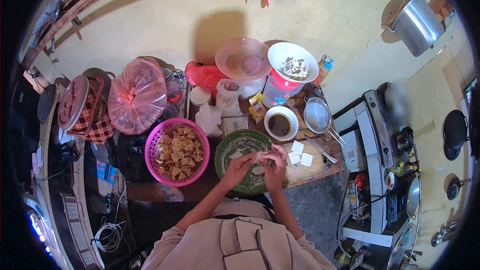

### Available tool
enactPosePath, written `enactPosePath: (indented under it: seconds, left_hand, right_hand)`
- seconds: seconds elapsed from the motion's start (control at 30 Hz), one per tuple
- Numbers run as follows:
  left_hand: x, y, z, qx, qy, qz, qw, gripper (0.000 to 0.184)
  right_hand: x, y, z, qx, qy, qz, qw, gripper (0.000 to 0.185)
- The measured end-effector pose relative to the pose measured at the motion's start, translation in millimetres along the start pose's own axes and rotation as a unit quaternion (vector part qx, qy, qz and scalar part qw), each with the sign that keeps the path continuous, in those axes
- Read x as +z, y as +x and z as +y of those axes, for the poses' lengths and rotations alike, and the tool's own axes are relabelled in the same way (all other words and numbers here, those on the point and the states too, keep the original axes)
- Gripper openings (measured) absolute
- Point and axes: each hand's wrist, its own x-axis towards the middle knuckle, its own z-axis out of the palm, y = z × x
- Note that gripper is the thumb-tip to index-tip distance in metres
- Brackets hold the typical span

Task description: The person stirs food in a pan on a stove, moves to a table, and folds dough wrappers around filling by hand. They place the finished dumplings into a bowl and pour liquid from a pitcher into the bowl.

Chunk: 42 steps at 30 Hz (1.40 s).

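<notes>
Over the right side of a green bowl (220, 162) smeared with pale paste, both hands meet around a small piece of pale dough (259, 157). My left hand (240, 167) pinches its left side, and my right hand (274, 168) holds its right side with bent fingers. Small pale pieces lie inside the bowl. Square white wrappers (297, 147) rest on a floured board (305, 171) to the right, beside a knife (327, 156). A white bowl of dark liquid (279, 125) stands behind the board.
A pink basket (150, 162) of fried pieces stands left of the green bowl. Behind are plastic bags (207, 120), a strainer (317, 115), and a white bowl (312, 62) of folded pieces on a container. A stove (377, 120) stands at right.
</notes>
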Motion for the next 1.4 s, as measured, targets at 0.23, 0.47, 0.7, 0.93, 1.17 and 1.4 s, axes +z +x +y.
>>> enactPosePath:
  seconds: [0.23, 0.47, 0.7, 0.93, 1.17, 1.4]
  left_hand:
    - [1.7, -1.5, 12.4, -0.055, 0.018, -0.011, 0.998, 0.031]
    - [-10.6, 0.8, -4.3, -0.071, -0.102, -0.019, 0.992, 0.033]
    - [-28.6, 9.2, 23.9, -0.093, -0.056, -0.192, 0.975, 0.027]
    - [-34.3, 18.0, 38.4, -0.128, -0.05, -0.228, 0.964, 0.02]
    - [-25.2, 14.1, 39.3, -0.13, -0.125, -0.046, 0.983, 0.024]
    - [-9.8, 8.8, 37.7, -0.101, -0.173, -0.001, 0.98, 0.028]
  right_hand:
    - [8.1, -9.0, 5.9, 0.076, 0.149, 0.008, 0.986, 0.025]
    - [-11.4, -9.5, 7.0, 0.104, 0.209, -0.013, 0.972, 0.029]
    - [-35.8, 4.6, 6.1, 0.036, 0.08, -0.193, 0.977, 0.036]
    - [-43.4, 20.3, -16.4, 0.081, 0.026, -0.314, 0.946, 0.044]
    - [-28.6, 5.6, -6.4, 0.104, 0.148, -0.228, 0.957, 0.035]
    - [-20.1, 2.9, -12.7, 0.133, 0.223, -0.159, 0.952, 0.024]
